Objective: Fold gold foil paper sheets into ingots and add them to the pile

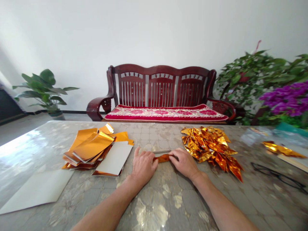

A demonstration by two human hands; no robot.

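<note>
My left hand (142, 165) and my right hand (184, 162) lie close together on the table, both pressing a small folded piece of gold foil paper (162, 158) between them. The fingers of both hands are curled and pinched onto the paper, whose white underside shows along its far edge. To the left lies a loose stack of gold foil sheets (92, 148), some turned white side up. On the right is a pile of folded gold foil pieces (211, 148).
A marbled glossy table (154, 199) holds a large white sheet (36, 191) at the near left, black eyeglasses (279, 175) and another gold piece (281, 149) at the right. Behind stand a wooden bench (160, 96) with a red cushion and potted plants.
</note>
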